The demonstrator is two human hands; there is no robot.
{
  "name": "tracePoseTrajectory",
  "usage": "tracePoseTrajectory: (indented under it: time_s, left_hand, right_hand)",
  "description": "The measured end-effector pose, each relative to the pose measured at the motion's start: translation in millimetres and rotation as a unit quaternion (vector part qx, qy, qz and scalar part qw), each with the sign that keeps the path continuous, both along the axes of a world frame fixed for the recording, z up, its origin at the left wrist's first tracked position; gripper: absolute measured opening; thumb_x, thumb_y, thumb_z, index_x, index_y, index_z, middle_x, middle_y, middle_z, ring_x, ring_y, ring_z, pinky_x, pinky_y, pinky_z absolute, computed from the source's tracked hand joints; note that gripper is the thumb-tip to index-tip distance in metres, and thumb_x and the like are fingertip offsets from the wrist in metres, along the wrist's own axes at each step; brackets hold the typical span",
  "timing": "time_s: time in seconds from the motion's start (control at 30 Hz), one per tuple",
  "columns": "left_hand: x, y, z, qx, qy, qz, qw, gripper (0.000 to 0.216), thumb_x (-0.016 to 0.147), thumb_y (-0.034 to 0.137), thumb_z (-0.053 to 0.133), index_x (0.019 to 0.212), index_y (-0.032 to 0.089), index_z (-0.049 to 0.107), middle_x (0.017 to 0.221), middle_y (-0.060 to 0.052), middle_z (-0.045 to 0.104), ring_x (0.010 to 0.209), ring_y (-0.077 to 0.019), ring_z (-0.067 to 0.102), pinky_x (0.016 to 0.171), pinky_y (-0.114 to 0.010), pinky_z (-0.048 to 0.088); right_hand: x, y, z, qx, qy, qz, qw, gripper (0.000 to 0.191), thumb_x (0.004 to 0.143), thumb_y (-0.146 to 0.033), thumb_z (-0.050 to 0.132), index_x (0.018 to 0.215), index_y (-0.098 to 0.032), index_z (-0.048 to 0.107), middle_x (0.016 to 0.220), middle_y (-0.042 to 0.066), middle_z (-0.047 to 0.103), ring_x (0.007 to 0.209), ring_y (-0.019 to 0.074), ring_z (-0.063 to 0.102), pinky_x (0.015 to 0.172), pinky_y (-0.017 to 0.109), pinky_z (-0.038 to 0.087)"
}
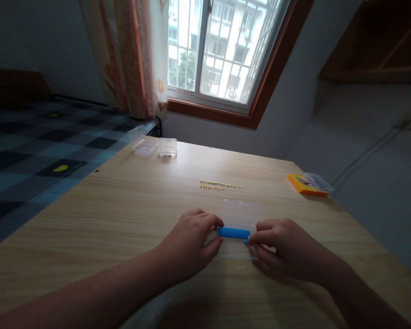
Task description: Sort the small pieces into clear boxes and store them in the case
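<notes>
Blue rods [233,233], 1 clear case [239,211]: left hand [194,234] clamped on case's left end, presumably steadying; right hand [281,241] pinching 1 rod [245,242].

Nothing I can actually read, tbh. There's printing on the orange box [301,185], red marks on the lower window frame [219,103], and a scribbly line (script, maybe?) on the checked bedsheet [50,135], all too blurry.

Dim scene, backlit by bright white-framed glass window [226,50].
Overexposed there; soft sheen across pale wood-grain table [188,171]; picture corners dark, wide-angle stretch.
</notes>
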State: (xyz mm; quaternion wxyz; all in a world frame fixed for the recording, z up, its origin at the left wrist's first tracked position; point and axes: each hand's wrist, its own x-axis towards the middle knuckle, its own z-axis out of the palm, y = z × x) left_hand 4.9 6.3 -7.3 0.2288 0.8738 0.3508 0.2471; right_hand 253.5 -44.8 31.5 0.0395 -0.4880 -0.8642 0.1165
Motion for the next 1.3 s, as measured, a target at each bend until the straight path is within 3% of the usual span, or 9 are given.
tracePoseTrajectory:
  time_s: [0.23, 0.53, 0.83, 1.3]
  left_hand:
    - [0.6, -0.1, 0.3, -0.003, -0.003, 0.002, 1.000, 0.022, 0.082, 0.018, 0.065, 0.103, 0.021, 0.069, 0.097, -0.004, 0.073, 0.100, -0.0257, 0.062, 0.098, -0.043, 0.045]
    - [0.8, -0.9, -0.7, -0.003, -0.004, 0.001, 1.000, 0.022, 0.082, 0.018, 0.066, 0.104, 0.020, 0.069, 0.097, -0.005, 0.072, 0.100, -0.0261, 0.061, 0.098, -0.044, 0.044]
    - [2.4, -1.3, 0.7, -0.002, -0.004, 0.000, 1.000, 0.022, 0.082, 0.017, 0.066, 0.104, 0.019, 0.069, 0.097, -0.005, 0.072, 0.100, -0.0262, 0.061, 0.097, -0.044, 0.044]
    - [2.1, -1.1, -1.4, -0.003, -0.003, 0.000, 1.000, 0.021, 0.082, 0.017, 0.066, 0.103, 0.020, 0.069, 0.097, -0.005, 0.072, 0.100, -0.0261, 0.061, 0.097, -0.044, 0.044]
  right_hand:
    - [-1.2, -1.2, -1.0, -0.003, 0.004, 0.002, 1.000, 0.025, 0.091, -0.019, 0.052, 0.095, -0.023, 0.077, 0.078, 0.001, 0.067, 0.066, 0.0103, 0.055, 0.062, 0.025, 0.032]
    - [-1.5, -1.3, 1.1, 0.005, -0.046, -0.019, 0.999, 0.025, 0.092, -0.020, 0.050, 0.082, -0.022, 0.074, 0.076, 0.000, 0.066, 0.064, 0.0103, 0.054, 0.062, 0.025, 0.030]
    - [-0.3, -1.9, -2.6, 0.031, -0.079, -0.039, 0.996, 0.026, 0.095, -0.024, 0.049, 0.083, -0.023, 0.072, 0.078, 0.000, 0.065, 0.068, 0.0117, 0.057, 0.064, 0.027, 0.029]
    - [0.7, 0.9, -2.5, 0.049, -0.061, -0.048, 0.996, 0.023, 0.094, -0.023, 0.052, 0.084, -0.024, 0.072, 0.079, 0.000, 0.065, 0.070, 0.0115, 0.056, 0.065, 0.027, 0.029]
